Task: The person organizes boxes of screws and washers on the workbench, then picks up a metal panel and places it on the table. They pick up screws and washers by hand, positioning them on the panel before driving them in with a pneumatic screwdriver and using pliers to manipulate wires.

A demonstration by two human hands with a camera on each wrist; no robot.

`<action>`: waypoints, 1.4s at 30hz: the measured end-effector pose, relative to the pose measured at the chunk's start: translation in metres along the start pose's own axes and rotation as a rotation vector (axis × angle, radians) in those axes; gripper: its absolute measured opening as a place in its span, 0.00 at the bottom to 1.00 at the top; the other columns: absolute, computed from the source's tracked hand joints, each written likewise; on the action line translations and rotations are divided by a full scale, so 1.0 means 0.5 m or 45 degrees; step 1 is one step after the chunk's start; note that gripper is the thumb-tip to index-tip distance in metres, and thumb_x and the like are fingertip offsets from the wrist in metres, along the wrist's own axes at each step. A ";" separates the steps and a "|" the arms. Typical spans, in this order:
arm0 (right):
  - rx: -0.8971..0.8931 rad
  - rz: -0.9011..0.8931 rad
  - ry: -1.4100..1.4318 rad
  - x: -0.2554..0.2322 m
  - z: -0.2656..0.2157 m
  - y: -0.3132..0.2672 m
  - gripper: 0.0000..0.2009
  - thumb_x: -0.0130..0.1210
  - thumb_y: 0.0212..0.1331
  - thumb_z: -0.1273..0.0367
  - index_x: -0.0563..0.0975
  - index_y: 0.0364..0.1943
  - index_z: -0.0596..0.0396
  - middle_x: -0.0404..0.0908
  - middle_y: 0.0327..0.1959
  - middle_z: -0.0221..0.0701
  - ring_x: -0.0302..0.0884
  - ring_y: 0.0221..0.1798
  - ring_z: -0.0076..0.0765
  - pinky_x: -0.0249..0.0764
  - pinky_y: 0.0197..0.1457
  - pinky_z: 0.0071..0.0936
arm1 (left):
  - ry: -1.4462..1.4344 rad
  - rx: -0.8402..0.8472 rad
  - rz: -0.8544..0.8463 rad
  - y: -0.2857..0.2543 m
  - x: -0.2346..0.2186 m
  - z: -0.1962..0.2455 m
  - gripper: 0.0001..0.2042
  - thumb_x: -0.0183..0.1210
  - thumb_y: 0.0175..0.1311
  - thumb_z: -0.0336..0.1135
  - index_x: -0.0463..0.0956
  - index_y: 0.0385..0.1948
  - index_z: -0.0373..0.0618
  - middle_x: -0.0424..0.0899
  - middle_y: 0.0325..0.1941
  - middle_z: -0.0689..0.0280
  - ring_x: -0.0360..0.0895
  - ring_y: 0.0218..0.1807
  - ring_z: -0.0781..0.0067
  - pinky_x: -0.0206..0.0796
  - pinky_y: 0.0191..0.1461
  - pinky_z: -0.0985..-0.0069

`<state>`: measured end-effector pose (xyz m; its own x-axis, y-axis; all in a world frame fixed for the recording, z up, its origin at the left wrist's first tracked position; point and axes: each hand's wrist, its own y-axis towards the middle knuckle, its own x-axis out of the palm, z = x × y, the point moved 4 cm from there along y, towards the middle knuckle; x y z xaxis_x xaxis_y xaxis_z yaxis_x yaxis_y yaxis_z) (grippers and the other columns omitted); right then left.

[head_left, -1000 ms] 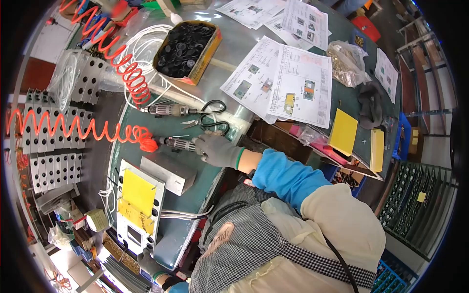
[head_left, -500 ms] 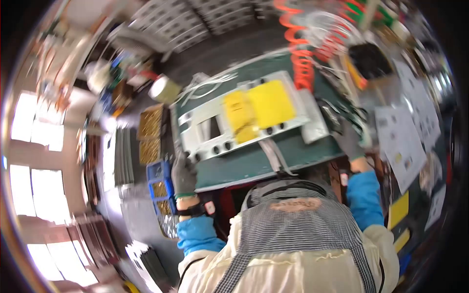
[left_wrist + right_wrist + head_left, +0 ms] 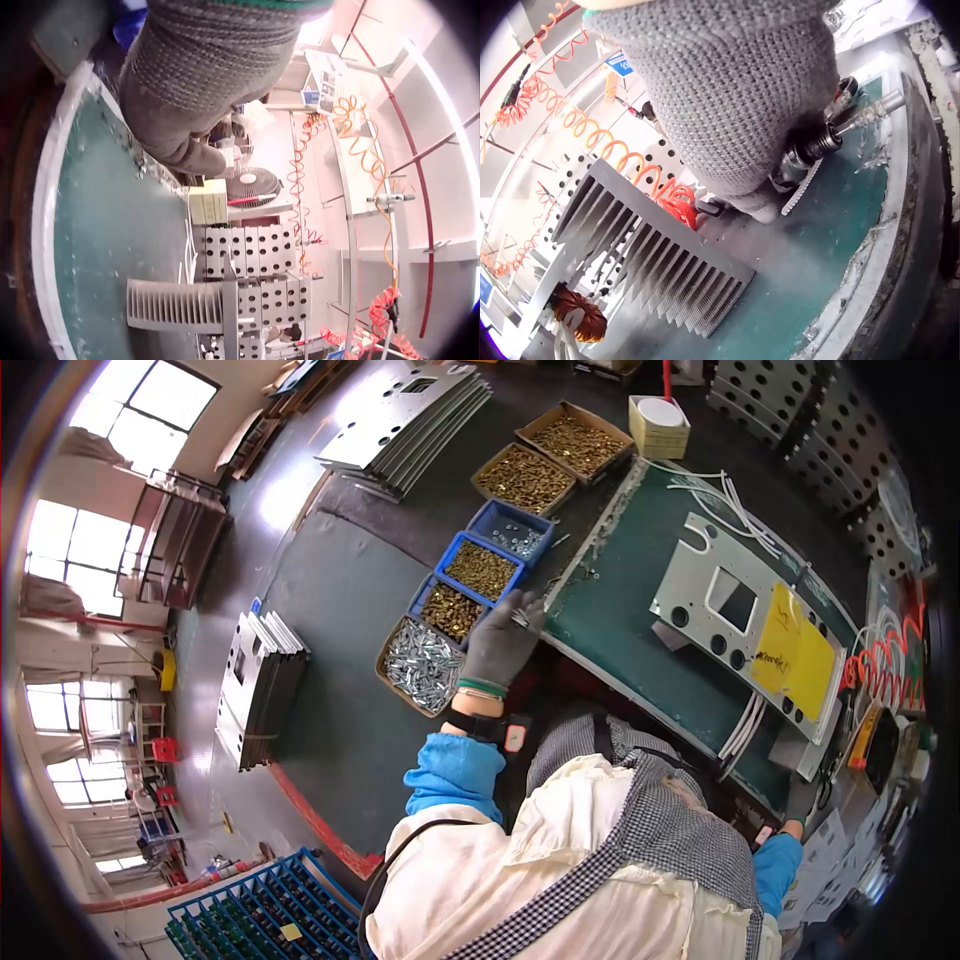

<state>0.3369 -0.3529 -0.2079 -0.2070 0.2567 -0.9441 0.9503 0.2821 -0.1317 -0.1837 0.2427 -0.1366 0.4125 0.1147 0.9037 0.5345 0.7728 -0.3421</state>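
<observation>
My gloved left hand (image 3: 500, 645) is at the table's left corner, beside the blue bins. Small silvery metal pieces (image 3: 520, 618) show at its fingertips; their kind is too small to tell. In the left wrist view the fingers (image 3: 199, 159) are curled, their tips partly hidden. My gloved right hand (image 3: 727, 97) grips an air screwdriver (image 3: 814, 148), whose bit points away past the table edge. Next to that hand a finned heat sink (image 3: 660, 255) stands under a white metal panel (image 3: 690, 585). Yellow paper (image 3: 795, 650) with handwriting lies on the panel.
Screws fill a carton (image 3: 425, 665), with a blue bin (image 3: 483, 568) of brass parts beside it. Two cardboard boxes (image 3: 525, 478) of brass parts stand behind. White cables (image 3: 740, 725) run off the green table (image 3: 610, 620). Stacked panels (image 3: 262, 685) stand at left.
The head view has swung left, bringing the parts bins to the middle. My left hand has come to the bins at the table corner. The right hand stays by the screwdriver and heat sink.
</observation>
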 end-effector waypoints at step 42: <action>-0.146 0.144 -0.087 0.001 -0.017 -0.018 0.33 0.61 0.54 0.61 0.64 0.65 0.56 0.73 0.60 0.48 0.70 0.63 0.56 0.68 0.61 0.40 | 1.157 0.749 0.938 -0.282 -0.093 0.268 0.18 0.53 0.61 0.22 0.71 0.55 0.36 0.79 0.51 0.56 0.80 0.50 0.62 0.76 0.51 0.70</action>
<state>0.3263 -0.3476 -0.2045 -0.0805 0.2303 -0.9698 0.9332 0.3593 0.0079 -0.3771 0.2122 -0.0960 0.9387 0.3441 -0.0211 -0.3337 0.8914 -0.3067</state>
